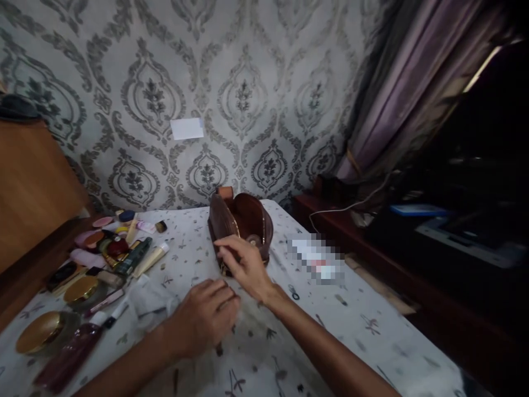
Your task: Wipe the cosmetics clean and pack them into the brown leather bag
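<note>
A brown bag (222,218) stands at the back of the cloth-covered table, its top unzipped and gaping, with a tan strap piece at the rear. In front of it is my right hand (248,267), its bent fingers pointing left and overlapping the bag's near side; a gap shows between the fingers and nothing is visible in them. Closer to me, my left hand (206,311) is closed with the knuckles up. Its fingertips are hidden, so what it holds, if anything, cannot be made out. Crumpled clear plastic (151,300) lies just left of that hand.
Cosmetics crowd the table's left side: a gold-lidded jar (41,333), a dark pink bottle (70,355), a cream tube (152,259) and several compacts. A pixelated item (316,258) lies right of the bag. A white cable (351,208) crosses the dark ledge at right.
</note>
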Demonstrator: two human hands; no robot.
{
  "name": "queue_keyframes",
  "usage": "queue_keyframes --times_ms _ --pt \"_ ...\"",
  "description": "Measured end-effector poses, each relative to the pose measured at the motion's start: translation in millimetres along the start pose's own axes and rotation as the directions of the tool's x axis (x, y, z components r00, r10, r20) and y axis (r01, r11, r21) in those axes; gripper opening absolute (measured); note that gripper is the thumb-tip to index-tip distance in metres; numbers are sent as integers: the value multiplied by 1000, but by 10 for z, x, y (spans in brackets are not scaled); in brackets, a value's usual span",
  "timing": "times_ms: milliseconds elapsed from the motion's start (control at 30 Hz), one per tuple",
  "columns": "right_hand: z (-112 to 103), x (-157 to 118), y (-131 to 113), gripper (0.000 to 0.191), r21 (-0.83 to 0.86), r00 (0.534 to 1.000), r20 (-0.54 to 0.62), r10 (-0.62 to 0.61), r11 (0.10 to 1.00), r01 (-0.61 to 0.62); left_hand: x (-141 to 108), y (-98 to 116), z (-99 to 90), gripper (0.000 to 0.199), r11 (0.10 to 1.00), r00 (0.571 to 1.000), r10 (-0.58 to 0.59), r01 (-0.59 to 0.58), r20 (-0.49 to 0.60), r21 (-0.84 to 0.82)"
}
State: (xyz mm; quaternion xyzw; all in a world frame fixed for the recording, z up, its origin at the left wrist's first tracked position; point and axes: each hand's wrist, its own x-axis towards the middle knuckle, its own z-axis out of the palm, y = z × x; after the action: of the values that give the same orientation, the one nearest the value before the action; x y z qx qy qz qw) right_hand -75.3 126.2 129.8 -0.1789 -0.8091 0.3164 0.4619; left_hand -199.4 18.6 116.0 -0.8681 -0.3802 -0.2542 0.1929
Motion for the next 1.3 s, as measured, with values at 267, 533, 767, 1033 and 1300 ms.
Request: queue_keyframes --times_ms 267,533,767,1033,1300 --pt "-614 -106 436 43 -568 979 33 200 810 -146 554 -513 316 40 943 977 -202 175 70 283" --pt "-623 -250 594 23 -540 984 45 173 833 -122 490 -557 319 41 895 944 -287 202 165 397" --pt "-603 -312 607 37 -424 995 -18 99 900 -98 316 -355 338 43 934 952 -257 200 168 297" --pt "-350 -400 291 26 -343 982 -121 -143 935 94 -437 -158 291 26 932 894 -330 256 303 258" --pt "308 -416 218 27 -124 943 324 -78 985 124 -1178 -365 -24 47 686 665 -707 564 239 459"
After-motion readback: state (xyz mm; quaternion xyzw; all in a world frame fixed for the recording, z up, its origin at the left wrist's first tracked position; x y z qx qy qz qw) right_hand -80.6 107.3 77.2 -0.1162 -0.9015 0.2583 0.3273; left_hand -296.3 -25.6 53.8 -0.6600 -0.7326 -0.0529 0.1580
